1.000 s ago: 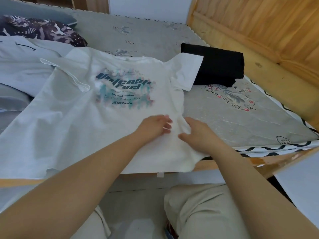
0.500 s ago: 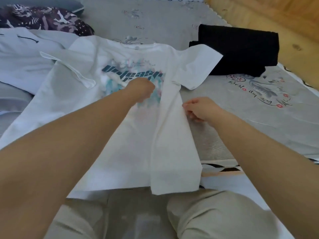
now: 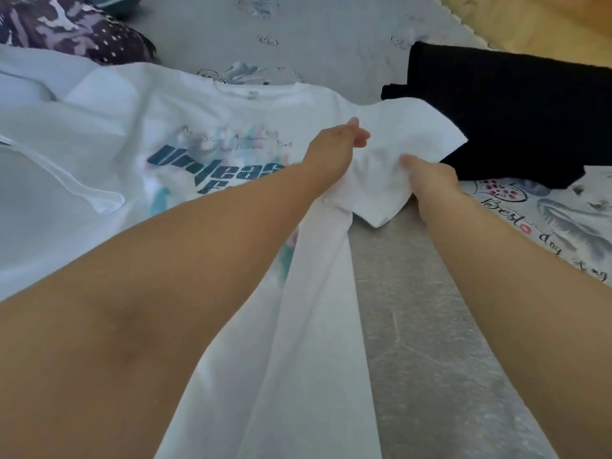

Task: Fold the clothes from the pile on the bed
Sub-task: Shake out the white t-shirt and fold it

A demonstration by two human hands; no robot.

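A dark patterned pillow lies at the far left corner of the bed, with more white clothing just in front of it. Beside these, the white T-shirt is spread print side up across the grey mattress cover, its right edge folded inward in a long strip running toward the camera. The left hand rests on the shirt near the right shoulder, fingers extended and close together, pressing the fabric. Just right of it, the right hand pinches the bunched right sleeve, fingers curled into the cloth. Farther right, a folded black garment lies on the bed, the sleeve's tip overlapping its near edge.
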